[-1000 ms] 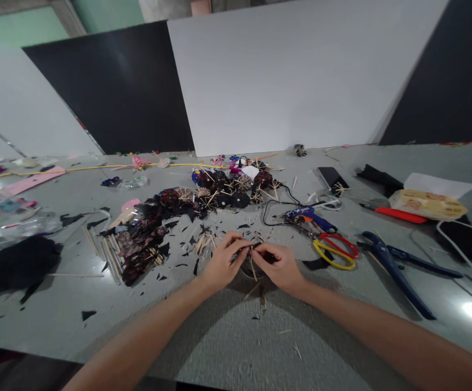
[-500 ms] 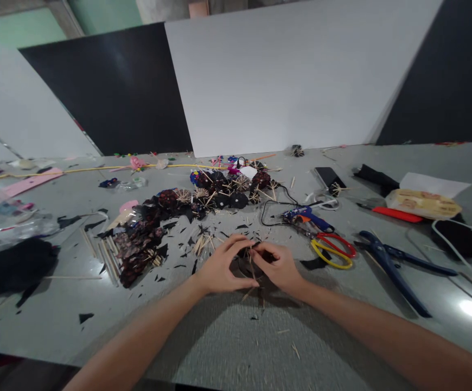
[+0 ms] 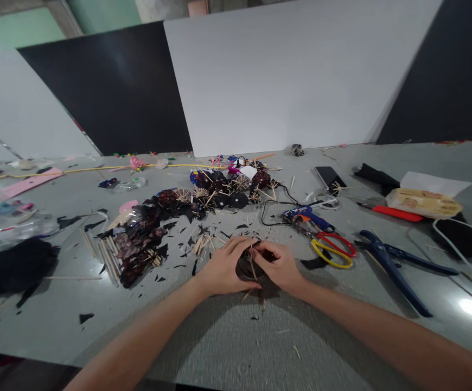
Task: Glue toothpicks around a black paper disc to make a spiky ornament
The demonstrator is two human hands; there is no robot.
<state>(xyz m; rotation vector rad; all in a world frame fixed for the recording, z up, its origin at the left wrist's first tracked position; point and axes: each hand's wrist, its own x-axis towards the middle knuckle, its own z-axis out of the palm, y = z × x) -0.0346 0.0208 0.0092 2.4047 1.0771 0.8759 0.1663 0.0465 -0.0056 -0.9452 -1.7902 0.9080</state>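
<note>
My left hand curves its fingers and thumb around a dark round piece near the table's front middle. Fingers of my right hand pinch a thin wooden stick against the upper side of that piece. Part of the dark piece is hidden behind both hands. Just left of my left hand lies a small heap of short wooden sticks. Beyond the hands sits a cluster of dark fabric balls with stick bursts on them.
Right of my hands lie scissors with red and yellow handles, a blue glue gun, dark blue cutters, a red knife and a phone. Dark patterned fabric and black scraps lie left.
My left thumb and fingers now sit closer around the dark piece, and more of it shows between my hands. The right hand stays nearly in place with the stick.
</note>
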